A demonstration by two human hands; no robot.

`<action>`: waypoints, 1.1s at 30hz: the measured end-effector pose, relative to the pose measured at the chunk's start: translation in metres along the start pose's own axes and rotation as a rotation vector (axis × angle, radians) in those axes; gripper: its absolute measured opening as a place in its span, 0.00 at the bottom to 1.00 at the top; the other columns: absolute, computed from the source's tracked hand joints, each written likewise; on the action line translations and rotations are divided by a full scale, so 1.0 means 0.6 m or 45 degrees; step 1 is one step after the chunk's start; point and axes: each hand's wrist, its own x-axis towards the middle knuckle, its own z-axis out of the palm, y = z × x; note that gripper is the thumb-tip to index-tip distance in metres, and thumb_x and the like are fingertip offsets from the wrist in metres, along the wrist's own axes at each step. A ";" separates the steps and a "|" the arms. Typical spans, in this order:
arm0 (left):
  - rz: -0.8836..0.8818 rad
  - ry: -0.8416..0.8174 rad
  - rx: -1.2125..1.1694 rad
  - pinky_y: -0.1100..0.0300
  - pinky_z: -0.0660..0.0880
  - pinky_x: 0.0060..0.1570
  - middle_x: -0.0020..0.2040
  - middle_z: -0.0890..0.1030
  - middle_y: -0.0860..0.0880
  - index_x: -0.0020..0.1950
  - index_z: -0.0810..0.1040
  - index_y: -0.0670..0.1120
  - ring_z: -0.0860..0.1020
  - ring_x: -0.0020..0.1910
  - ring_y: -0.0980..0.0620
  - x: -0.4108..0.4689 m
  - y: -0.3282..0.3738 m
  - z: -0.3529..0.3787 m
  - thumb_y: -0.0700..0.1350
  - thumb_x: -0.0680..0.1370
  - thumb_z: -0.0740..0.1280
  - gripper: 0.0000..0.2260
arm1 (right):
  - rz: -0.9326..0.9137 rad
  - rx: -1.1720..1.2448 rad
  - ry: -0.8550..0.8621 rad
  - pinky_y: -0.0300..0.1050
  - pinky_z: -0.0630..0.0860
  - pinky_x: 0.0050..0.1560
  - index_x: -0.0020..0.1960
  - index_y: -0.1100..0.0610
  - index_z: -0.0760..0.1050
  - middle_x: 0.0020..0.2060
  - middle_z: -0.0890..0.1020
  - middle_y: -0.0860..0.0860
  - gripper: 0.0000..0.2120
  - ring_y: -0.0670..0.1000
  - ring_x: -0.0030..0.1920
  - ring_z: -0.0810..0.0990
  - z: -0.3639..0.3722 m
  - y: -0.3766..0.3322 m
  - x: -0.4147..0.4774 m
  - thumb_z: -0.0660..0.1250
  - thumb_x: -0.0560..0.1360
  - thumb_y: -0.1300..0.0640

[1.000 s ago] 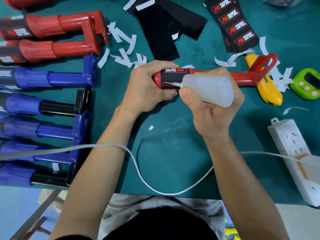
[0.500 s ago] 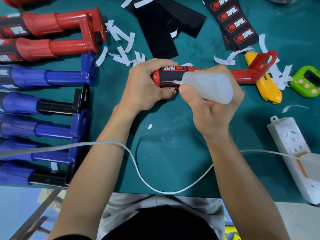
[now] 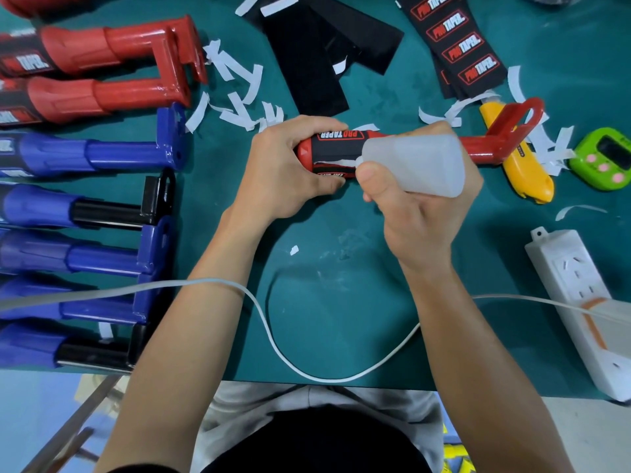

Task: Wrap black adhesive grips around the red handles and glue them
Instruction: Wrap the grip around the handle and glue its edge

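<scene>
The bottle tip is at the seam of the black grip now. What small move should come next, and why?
Probably a light squeeze of the glue bottle in the right hand, drawing its tip along the seam. The black grip gapes there, showing white, while the left hand holds the red handle steady.

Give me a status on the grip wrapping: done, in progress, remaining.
Done: two red handles at top left already wear black grips. In hand: the left hand holds a third red handle with its grip wrapped on, while the right hand aims the glue bottle nozzle at the open seam. Left: closing that seam; unused printed grips lie at top right.
</scene>
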 end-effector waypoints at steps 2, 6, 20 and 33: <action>0.002 0.002 0.006 0.68 0.75 0.47 0.50 0.83 0.61 0.57 0.84 0.59 0.82 0.47 0.59 0.000 0.000 0.001 0.40 0.62 0.83 0.27 | 0.110 0.121 0.031 0.44 0.74 0.37 0.48 0.66 0.77 0.37 0.81 0.58 0.12 0.57 0.33 0.79 -0.001 0.001 0.002 0.76 0.74 0.58; 0.005 0.000 0.015 0.67 0.75 0.48 0.50 0.84 0.60 0.57 0.84 0.57 0.82 0.48 0.58 0.000 0.000 0.001 0.40 0.62 0.83 0.26 | 0.155 0.148 0.062 0.47 0.73 0.35 0.48 0.66 0.77 0.38 0.81 0.61 0.13 0.58 0.32 0.79 -0.003 0.002 0.002 0.76 0.74 0.58; -0.005 -0.004 0.022 0.65 0.76 0.49 0.51 0.84 0.61 0.58 0.85 0.56 0.82 0.49 0.57 -0.001 0.001 -0.001 0.41 0.63 0.83 0.26 | 0.060 0.073 0.023 0.48 0.74 0.37 0.49 0.59 0.77 0.38 0.81 0.59 0.10 0.60 0.34 0.79 0.001 0.004 0.002 0.76 0.75 0.57; 0.031 0.003 0.018 0.66 0.76 0.48 0.51 0.85 0.59 0.58 0.84 0.57 0.83 0.49 0.57 0.000 -0.001 0.000 0.40 0.63 0.83 0.26 | 0.028 0.007 0.040 0.45 0.75 0.38 0.47 0.64 0.77 0.36 0.81 0.59 0.11 0.59 0.34 0.79 -0.005 0.004 0.004 0.76 0.75 0.58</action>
